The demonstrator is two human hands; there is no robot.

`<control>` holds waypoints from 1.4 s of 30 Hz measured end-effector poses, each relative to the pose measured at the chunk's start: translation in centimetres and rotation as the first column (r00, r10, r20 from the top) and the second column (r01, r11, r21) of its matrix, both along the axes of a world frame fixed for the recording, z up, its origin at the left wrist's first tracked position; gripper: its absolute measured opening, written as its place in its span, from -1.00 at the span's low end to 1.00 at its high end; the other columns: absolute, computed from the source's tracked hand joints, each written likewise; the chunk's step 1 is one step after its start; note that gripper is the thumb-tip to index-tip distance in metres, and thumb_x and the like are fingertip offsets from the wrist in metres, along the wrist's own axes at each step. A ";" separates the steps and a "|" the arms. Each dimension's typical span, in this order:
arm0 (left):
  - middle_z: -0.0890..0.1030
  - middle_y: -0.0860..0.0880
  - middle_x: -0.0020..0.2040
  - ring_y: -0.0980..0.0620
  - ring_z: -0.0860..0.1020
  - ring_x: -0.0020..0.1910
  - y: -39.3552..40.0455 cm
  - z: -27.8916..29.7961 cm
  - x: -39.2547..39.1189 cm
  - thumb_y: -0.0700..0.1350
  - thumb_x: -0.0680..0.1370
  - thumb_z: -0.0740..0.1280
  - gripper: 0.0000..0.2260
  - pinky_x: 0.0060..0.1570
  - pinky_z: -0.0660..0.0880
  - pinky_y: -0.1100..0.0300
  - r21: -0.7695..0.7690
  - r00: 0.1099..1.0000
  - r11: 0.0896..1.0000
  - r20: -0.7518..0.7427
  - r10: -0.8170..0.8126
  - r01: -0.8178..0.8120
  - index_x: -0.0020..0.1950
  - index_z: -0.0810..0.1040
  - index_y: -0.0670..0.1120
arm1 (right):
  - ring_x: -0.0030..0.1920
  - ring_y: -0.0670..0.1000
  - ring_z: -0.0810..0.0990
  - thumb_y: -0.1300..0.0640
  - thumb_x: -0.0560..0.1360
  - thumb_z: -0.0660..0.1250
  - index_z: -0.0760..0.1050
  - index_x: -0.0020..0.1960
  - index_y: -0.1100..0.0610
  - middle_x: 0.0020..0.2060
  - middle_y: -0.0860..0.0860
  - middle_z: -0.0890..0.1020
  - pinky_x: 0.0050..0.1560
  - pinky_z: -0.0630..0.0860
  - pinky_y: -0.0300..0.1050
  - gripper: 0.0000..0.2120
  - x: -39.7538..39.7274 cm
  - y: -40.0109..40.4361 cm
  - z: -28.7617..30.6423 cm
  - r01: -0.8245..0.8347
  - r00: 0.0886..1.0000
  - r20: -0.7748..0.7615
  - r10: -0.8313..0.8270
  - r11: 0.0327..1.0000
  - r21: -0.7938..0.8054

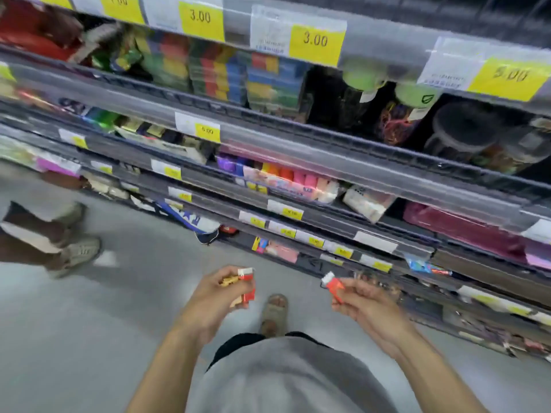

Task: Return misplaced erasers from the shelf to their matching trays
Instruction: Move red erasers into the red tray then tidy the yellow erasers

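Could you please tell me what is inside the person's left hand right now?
The left hand holds red-and-white erasers and a yellowish piece. The fingers cover their exact number.

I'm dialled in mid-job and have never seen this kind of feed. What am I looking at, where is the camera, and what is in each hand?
There is no machine here. The single picture comes from a wide-angle camera on a person's head, looking forward and down, so the two bare arms at the bottom are the wearer's own. The left hand holds several small erasers, red-and-white ones plus a yellowish piece. The right hand pinches one red-and-white eraser in its grip. Both hands are in mid-air over the grey floor, not on any surface. To the right run store shelves with yellow price tags and blurred stationery; I cannot pick out the eraser trays. The wearer's sandalled foot shows below, and another person's legs at the left edge.
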State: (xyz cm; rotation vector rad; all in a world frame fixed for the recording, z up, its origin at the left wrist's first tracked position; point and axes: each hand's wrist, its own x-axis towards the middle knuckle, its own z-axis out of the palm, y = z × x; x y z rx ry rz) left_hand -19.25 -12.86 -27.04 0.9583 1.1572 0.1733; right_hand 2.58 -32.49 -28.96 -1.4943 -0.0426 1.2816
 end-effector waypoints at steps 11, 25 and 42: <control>0.72 -0.09 -0.12 -0.03 0.68 -0.14 -7.4 -3.7 -13.7 -0.23 0.57 0.47 -0.89 -0.18 0.61 0.17 -0.069 0.920 0.921 -0.117 0.374 -0.383 0.01 0.76 -0.05 | -0.18 -0.03 0.62 0.14 0.49 0.49 0.69 0.06 0.15 -0.17 0.06 0.70 -0.09 0.61 -0.05 -0.84 -6.2 2.4 -3.9 -0.326 0.940 0.034 0.338 0.926 -0.193; 0.72 -0.09 -0.12 -0.01 0.71 -0.14 0.7 -3.2 -31.9 -0.25 0.54 0.48 -0.86 -0.18 0.60 0.16 -0.043 0.726 0.725 -0.059 0.685 -0.688 0.07 0.73 -0.10 | -0.16 -0.03 0.58 0.23 0.53 0.43 0.66 0.12 0.16 -0.12 0.09 0.64 -0.14 0.57 -0.15 -0.83 -23.4 23.8 -1.3 -0.626 0.776 0.088 0.624 0.780 -0.008; 0.69 -0.12 -0.13 -0.03 0.69 -0.16 24.6 -1.6 -39.5 -0.27 0.54 0.48 -0.87 -0.22 0.61 0.19 0.012 0.783 0.783 0.019 0.622 -0.622 0.04 0.73 -0.11 | -0.07 0.06 0.59 0.23 0.53 0.43 0.64 0.17 0.21 -0.02 0.22 0.67 -0.06 0.56 -0.03 -0.78 -29.6 40.1 -3.7 -0.514 0.854 0.056 0.516 0.856 -0.049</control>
